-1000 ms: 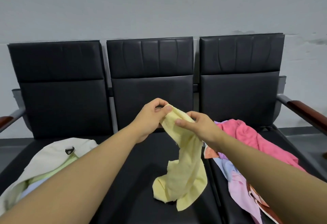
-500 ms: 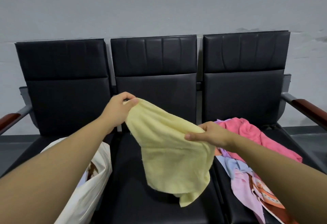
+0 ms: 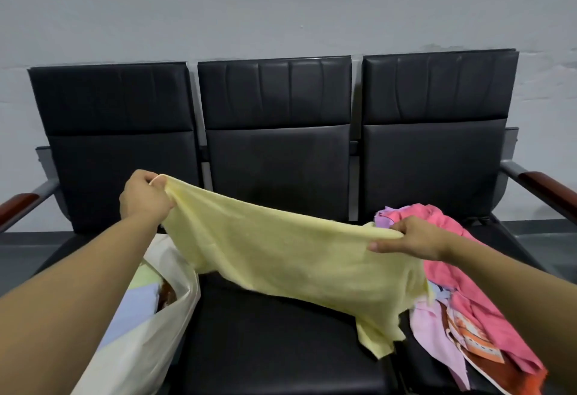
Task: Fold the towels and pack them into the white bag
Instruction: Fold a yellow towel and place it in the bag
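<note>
Black seats (image 3: 274,332) are carrying a white bag (image 3: 150,329) holding seemingly folded towels (image 3: 137,297); both hands, left (image 3: 145,199) and right (image 3: 412,238), are gripping a yellow towel (image 3: 290,257) stretched between them.

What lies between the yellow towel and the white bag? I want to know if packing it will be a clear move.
Nothing visible does. The yellow towel, held stretched by the left hand and right hand, hangs right beside the white bag, whose open mouth already shows folded cloth inside.

A black three-seat bench (image 3: 281,347) bears a white bag (image 3: 146,341) and loose towels (image 3: 487,310).
</note>
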The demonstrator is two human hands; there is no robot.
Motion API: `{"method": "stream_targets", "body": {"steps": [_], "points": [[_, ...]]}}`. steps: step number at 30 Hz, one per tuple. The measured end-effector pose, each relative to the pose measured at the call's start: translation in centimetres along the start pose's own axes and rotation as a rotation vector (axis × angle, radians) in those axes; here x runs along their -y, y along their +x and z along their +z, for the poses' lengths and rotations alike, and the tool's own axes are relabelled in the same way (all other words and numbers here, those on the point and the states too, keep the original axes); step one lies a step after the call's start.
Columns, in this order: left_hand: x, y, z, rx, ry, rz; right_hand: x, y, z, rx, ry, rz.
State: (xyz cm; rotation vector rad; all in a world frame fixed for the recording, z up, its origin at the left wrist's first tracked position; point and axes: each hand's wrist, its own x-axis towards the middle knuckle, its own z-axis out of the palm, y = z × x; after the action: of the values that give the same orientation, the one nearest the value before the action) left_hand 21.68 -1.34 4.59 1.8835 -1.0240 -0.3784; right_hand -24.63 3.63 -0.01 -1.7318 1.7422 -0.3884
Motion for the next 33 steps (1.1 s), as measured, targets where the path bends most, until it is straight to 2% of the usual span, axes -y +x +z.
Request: {"method": "stream_targets", "body": {"steps": [6,14,21,28,33], "points": [[1.3,0.4,-1.5,-0.069,0.089,-0.02,-1.3,-0.8,-1.7,-0.101,-0.116,0.045],[0.4,-0.4,-3.5,-0.116,0.025,-0.019,-0.2,-2.6,-4.0,-0.152,-0.107,0.066],[-1.9,-2.9,-5.6,-0.012,-0.097,0.069,2.4,-4.6,-4.8,-0.318,-0.05,0.002],[-4.0,-5.9,-7.9,-0.004,-0.137,0.13,5.3,-7.8,-6.3,-0.397,-0.325,-0.018],[-4.8,-6.9,-10.5,-0.145,-0.083,0.09,6.0,-11.2,-9.1,-0.505,-0.58,-0.02]]}}
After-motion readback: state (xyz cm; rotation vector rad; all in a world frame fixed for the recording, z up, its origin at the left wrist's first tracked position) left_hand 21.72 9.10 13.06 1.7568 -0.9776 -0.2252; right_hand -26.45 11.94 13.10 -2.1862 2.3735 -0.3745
